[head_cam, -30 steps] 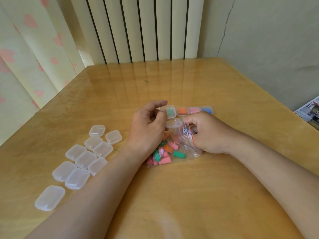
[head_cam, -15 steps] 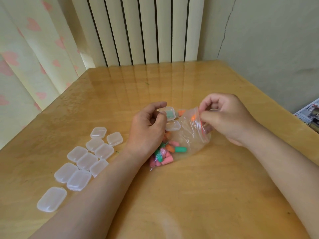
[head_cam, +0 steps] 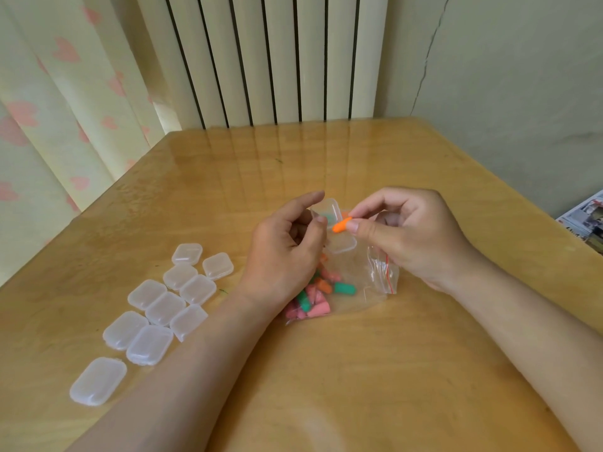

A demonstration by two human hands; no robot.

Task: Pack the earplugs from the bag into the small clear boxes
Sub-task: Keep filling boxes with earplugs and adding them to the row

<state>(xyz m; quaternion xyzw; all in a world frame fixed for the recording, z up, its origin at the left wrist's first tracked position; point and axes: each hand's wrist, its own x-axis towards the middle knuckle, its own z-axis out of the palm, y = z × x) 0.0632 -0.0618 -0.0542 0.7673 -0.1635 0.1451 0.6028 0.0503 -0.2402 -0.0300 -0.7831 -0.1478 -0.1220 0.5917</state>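
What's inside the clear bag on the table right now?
The bag holds loose pink, green and orange earplugs piled toward its left end; the left hand covers part of the pile.

Our wooden table (head_cam: 359,380) and its surroundings
We see a radiator (head_cam: 261,60) at twelve o'clock, heart-patterned curtain (head_cam: 65,109) at ten, cracked wall (head_cam: 505,76) at two.

Orange earplug (head_cam: 341,224), pink-hearted cream curtain (head_cam: 49,132)

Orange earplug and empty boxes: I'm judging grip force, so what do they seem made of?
Orange earplug: probably soft foam, matte; no glare, rounded bullet shape. Empty boxes: likely thin hard plastic, translucent and glossy; the table shows faintly through them.
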